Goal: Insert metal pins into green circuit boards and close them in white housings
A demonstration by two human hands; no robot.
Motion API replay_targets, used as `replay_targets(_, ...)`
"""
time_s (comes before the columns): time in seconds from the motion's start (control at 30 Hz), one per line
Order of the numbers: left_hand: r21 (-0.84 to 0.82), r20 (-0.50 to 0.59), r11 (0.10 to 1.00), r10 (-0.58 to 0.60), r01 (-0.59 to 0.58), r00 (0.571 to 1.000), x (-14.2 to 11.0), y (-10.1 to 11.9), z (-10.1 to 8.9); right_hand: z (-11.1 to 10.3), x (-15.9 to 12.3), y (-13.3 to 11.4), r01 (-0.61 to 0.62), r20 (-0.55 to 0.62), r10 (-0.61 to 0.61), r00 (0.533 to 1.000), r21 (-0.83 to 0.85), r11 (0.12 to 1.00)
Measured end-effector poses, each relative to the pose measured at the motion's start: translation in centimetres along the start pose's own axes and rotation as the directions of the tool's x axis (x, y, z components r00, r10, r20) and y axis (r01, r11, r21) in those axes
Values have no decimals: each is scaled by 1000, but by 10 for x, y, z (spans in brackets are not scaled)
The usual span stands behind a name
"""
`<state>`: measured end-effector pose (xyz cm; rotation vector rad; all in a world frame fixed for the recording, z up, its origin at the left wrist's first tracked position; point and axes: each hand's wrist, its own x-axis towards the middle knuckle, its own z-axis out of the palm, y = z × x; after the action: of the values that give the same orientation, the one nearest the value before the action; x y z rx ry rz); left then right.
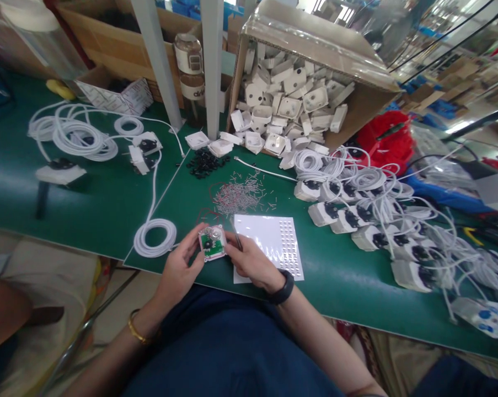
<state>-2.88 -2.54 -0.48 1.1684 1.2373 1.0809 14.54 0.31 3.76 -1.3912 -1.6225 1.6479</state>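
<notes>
Fingers of the left hand (180, 273) and right hand (251, 263) pinch opposite sides of a small open housing with a green circuit board (212, 243), above the surface's (339, 286) near edge; the right also holds a thin dark tool (236, 234). A white sticker sheet (257, 242) lies partly under that hand. Beyond are loose screws (240, 196), then small black parts (207, 164), and a carton (315, 44) of white housings (290, 107) along the far edge.

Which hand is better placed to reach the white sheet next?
Probably the right: the right hand already overlaps the white sheet in view, while the left hand is farther away, across the small square unit.
</notes>
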Motion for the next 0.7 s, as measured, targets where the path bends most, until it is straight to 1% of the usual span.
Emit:
replay_targets(0.07,102,28,994,38,-41,999,-3,-3,-1,0,-1,1,-2,15,1,1000,65,998)
replay_targets(0.17,236,40,965,105,-112,994,-6,-6,-2,1,-2,4,-3,21,0,1000,123,992)
replay_targets(0.27,313,44,937,148,-154,988,-6,-7,-2,3,-2,7,43,2,-43,999,152,988)
replay_targets(0.33,361,54,914,176,-183,983,-5,-7,-2,5,0,8,75,-23,-73,997,135,988)
replay_targets(0.5,525,79,805,277,-276,958,-2,-9,-1,6,1,13,109,-60,-109,992,0,994)
replay_targets(0.6,576,86,752,333,-319,939,-1,-14,-2,-1,-5,10,73,-91,-94,991,-214,974)
replay_targets(0.67,588,88,732,366,-344,927,0,-19,-2,-6,-8,3,38,-169,-103,980,-351,935)
replay_targets(0.7,594,93,720,383,-360,919,0,-21,-2,-7,-8,-1,39,-206,-129,970,-391,919)
